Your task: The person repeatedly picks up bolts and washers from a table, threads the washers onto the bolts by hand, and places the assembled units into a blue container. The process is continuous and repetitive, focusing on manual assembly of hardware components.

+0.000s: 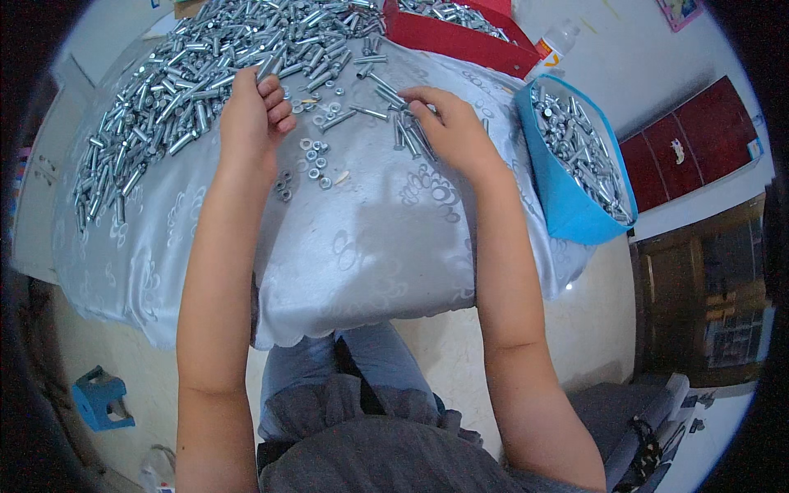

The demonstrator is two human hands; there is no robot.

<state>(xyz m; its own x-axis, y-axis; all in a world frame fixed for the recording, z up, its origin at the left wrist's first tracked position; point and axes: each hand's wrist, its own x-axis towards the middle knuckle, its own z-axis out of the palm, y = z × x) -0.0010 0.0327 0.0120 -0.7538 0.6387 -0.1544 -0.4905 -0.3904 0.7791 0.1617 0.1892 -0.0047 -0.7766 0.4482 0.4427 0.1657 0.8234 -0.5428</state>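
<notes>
A curled left hand touches heaped steel bolts while the right hand pinches bolts lying near-to-far on silvery cloth.

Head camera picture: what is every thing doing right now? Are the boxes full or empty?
Left hand: fingers curled, resting at the edge of the bolt pile.
Right hand: fingers down on a few loose bolts.
Blue bin: open, filled with bolts.
Red bin: open, bolts inside.
Nuts: scattered loose on the cloth.
</notes>
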